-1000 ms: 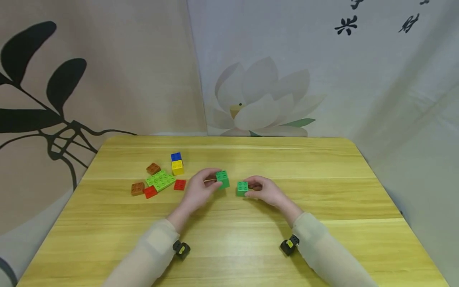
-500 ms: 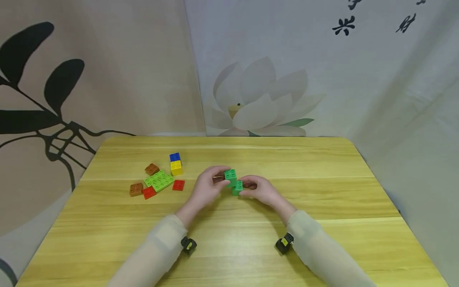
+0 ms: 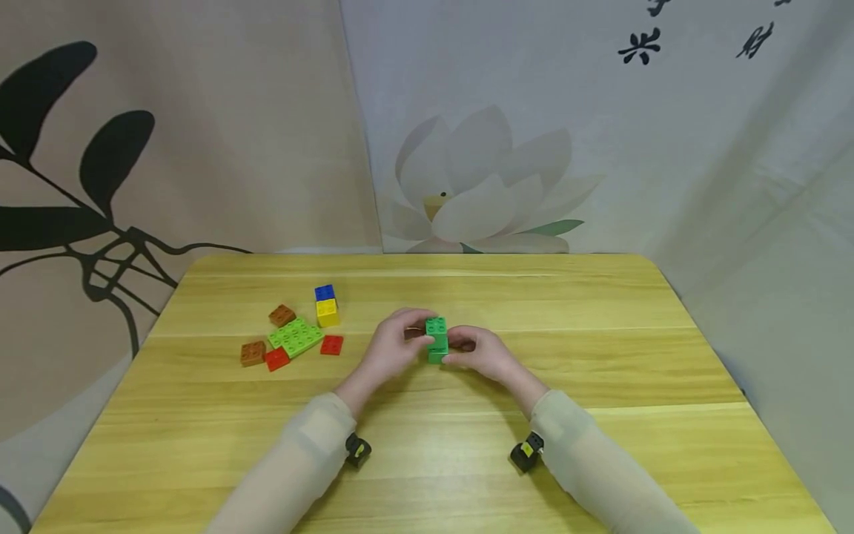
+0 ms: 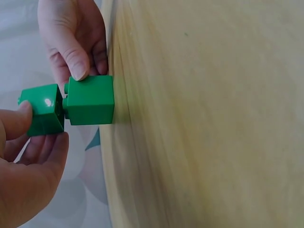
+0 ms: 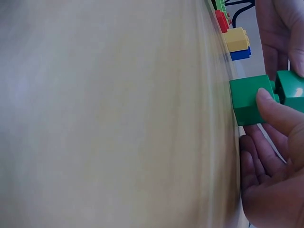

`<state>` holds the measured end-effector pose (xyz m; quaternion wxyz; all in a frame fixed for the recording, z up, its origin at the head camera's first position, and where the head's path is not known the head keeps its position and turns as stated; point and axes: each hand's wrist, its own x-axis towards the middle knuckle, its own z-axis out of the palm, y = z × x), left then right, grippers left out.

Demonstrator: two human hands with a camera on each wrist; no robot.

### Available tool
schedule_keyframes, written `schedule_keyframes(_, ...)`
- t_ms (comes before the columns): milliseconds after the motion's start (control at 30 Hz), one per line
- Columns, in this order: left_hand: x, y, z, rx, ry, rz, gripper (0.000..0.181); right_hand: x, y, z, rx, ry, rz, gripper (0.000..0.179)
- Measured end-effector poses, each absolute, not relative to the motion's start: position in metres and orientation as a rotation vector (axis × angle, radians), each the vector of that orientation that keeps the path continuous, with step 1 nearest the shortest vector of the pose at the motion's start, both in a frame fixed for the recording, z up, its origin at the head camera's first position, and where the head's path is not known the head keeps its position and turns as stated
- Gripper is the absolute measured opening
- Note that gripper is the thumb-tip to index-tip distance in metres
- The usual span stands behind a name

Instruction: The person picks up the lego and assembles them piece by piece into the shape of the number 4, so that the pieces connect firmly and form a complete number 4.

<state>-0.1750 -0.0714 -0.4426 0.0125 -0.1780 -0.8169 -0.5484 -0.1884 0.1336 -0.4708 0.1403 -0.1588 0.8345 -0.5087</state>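
Two green toy bricks are between the hands at mid-table. My left hand [image 3: 392, 347] pinches the upper green brick [image 3: 437, 326] between thumb and fingers. The lower green brick [image 3: 437, 358] stands on the table, and my right hand [image 3: 490, 354] pinches it from the right. In the left wrist view the upper brick [image 4: 45, 108] is slightly tilted at the studs of the lower brick [image 4: 90, 100], with a narrow gap between them. The right wrist view shows my right thumb [image 5: 273, 109] against the lower brick [image 5: 247, 97], studs visible beside the upper brick [image 5: 290, 91].
On the left of the wooden table [image 3: 600, 460] lie a lime green plate [image 3: 296, 337], two orange-brown bricks [image 3: 253, 353], and two red bricks [image 3: 331, 345]. A yellow brick [image 3: 328, 313] stands by a blue brick [image 3: 324, 293]. A printed cloth [image 3: 500, 111] hangs behind.
My left hand has moved right, bringing its green brick from beside the other to above it. My right hand has shifted slightly left with the lower brick.
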Motion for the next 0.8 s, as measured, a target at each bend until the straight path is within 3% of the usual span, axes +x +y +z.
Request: schedule_keyframes(800,-0.1744,-0.0663,-0.447,-0.607,-2.603,-1.57,0.035,-0.1892,0.1347,-0.4695,-0.451,2.432,-1.435,0.04)
